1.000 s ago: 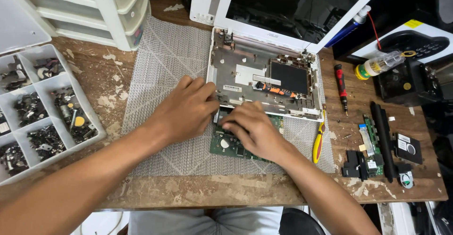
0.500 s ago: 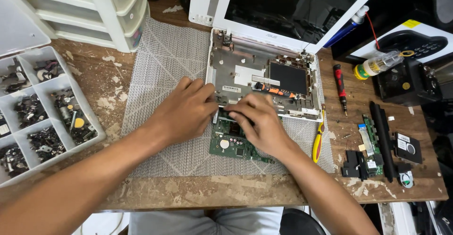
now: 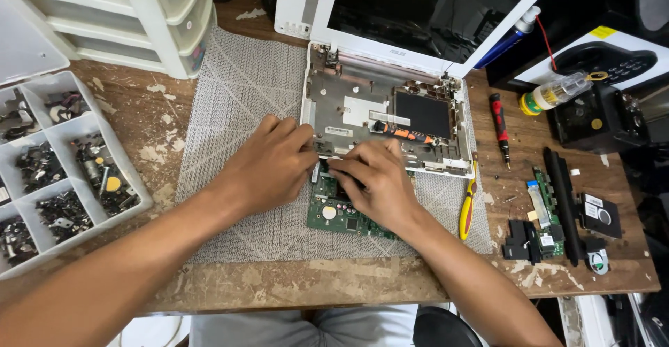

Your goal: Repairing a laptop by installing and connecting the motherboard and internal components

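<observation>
**Both hands on the circuit board at the laptop's near edge**

Nearest me, my left hand (image 3: 268,162) and right hand (image 3: 373,183) meet over the green circuit board (image 3: 333,216), which lies flat on the grey mat (image 3: 237,110), its far edge at the opened laptop base (image 3: 362,99). My right fingers are curled and pressed down on the board's far end; my left fingertips are bunched at its left corner, though I cannot tell whether they pinch anything. Yellow-handled pliers (image 3: 466,207) lie just right of the board. Left sits a parts tray (image 3: 66,173); farther right, a red screwdriver (image 3: 500,125).
</observation>
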